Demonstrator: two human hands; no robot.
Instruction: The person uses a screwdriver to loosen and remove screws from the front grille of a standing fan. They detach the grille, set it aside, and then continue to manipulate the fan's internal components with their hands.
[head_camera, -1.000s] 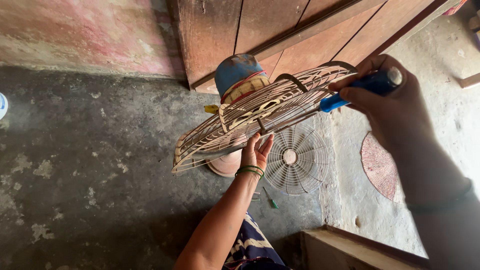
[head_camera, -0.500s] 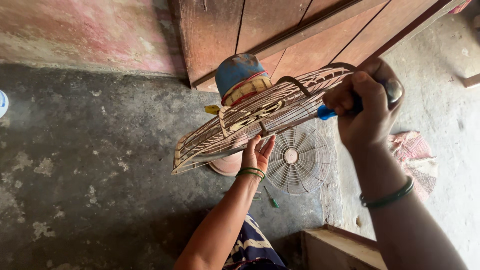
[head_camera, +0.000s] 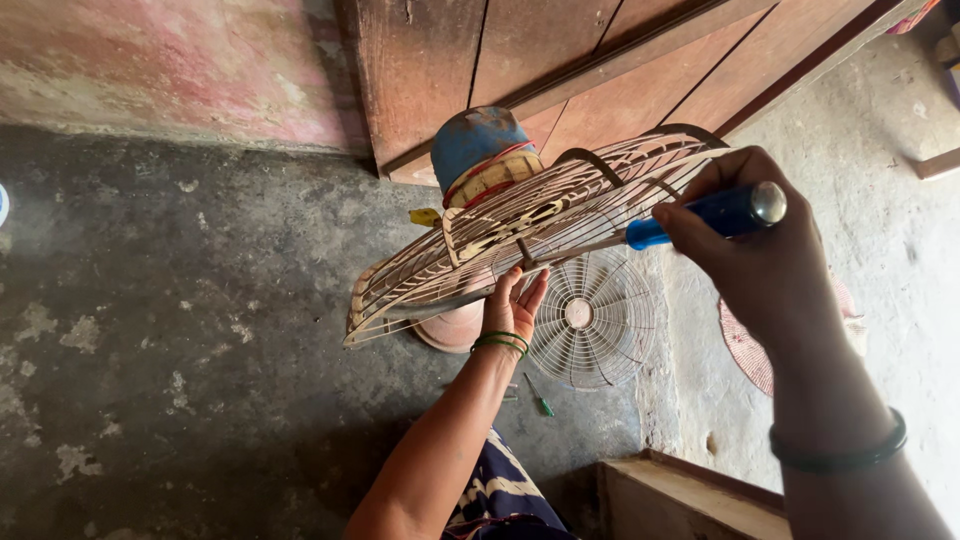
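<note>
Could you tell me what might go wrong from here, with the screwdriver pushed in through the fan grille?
The screwdriver in the right hand points toward the left hand propping the fan grille; a slip could jab those fingers. The tilted fan rests on one hand only, so it may tip onto the loose grille on the floor.

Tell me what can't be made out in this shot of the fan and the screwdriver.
Head view only:
- Screwdriver tip: lost among the wires of the fan guard, so what it touches cannot be told.
- Right hand palm and grip: turned away from the camera.
- Left hand fingertips: behind the guard's underside.
- Fan motor: lower part hidden by the guard.
- Small green-handled tool on the floor: too small to identify.
</note>
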